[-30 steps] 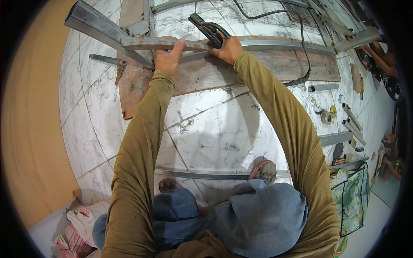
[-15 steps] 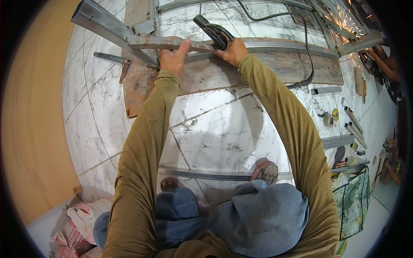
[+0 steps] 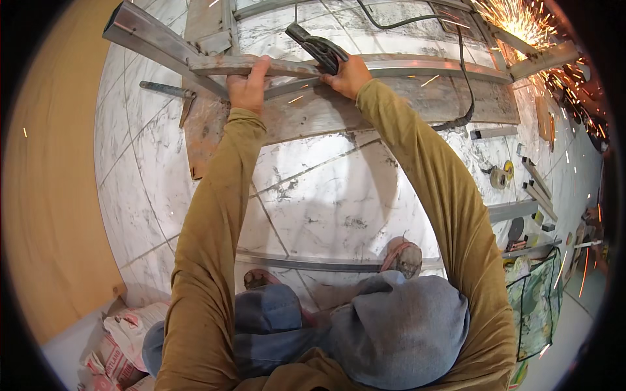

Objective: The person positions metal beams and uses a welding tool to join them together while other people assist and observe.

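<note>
My left hand (image 3: 246, 92) is closed round a worn, brownish-grey bar (image 3: 225, 64), thumb along its top. The bar lies across the metal frame (image 3: 153, 49), its left end against a slanted square tube. In my right hand (image 3: 349, 77) is a black welding electrode holder (image 3: 316, 47), its jaw end pointing up and left. The right fingertips are at the bar's right end; whether they also grip the bar I cannot tell. Behind both hands runs a long metal tube (image 3: 437, 68) of the frame, over a stained wooden board (image 3: 313, 114).
A hammer (image 3: 163, 88) lies left of the board. A black cable (image 3: 464, 72) loops at the right. Sparks (image 3: 521, 26) fly at the far right beside another person (image 3: 580, 104). Cut tubes (image 3: 540, 195), a tape roll (image 3: 499, 177) and a green bag (image 3: 535, 300) lie rightward.
My left hand has shifted slightly left along with the bar. The electrode holder has moved a little left too. The sparks at the far right have grown and spread widely.
</note>
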A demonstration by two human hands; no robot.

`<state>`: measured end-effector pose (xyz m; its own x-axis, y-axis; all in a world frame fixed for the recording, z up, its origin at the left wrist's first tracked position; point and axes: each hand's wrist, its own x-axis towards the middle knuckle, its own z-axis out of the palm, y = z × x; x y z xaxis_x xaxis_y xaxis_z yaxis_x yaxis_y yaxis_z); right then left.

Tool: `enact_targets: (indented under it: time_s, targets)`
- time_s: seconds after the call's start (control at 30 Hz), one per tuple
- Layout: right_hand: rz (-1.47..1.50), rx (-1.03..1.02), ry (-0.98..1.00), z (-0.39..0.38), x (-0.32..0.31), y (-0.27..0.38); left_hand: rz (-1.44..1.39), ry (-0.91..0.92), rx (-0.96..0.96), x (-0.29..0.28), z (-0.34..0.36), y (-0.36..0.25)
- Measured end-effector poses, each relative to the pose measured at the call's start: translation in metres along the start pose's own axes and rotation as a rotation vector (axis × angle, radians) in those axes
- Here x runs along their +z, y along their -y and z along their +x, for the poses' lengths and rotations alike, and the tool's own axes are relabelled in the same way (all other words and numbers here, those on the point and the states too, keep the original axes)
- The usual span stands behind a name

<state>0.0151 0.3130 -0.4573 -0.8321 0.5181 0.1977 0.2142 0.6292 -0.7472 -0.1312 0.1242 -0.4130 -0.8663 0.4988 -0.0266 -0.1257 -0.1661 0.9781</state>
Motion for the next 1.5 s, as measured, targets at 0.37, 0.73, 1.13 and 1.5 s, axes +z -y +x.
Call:
enact_targets:
  time_s: [0.37, 0.73, 1.13, 1.5]
  targets:
    - [0.001, 0.110, 0.114, -0.002, -0.001, 0.011, 0.356, 0.014, 0.209, -0.013, 0.007, 0.003]
    - [0.015, -0.045, 0.022, -0.001, 0.004, 0.005, 0.156, 0.001, 0.185, -0.006, 0.006, 0.008]
    - [-0.036, 0.010, 0.015, -0.004, -0.003, 0.015, 0.223, 0.059, 0.156, -0.005, 0.008, 0.014]
    - [-0.001, 0.091, 0.017, -0.005, 0.004, 0.026, 0.297, -0.011, 0.166, -0.021, 0.019, 0.023]
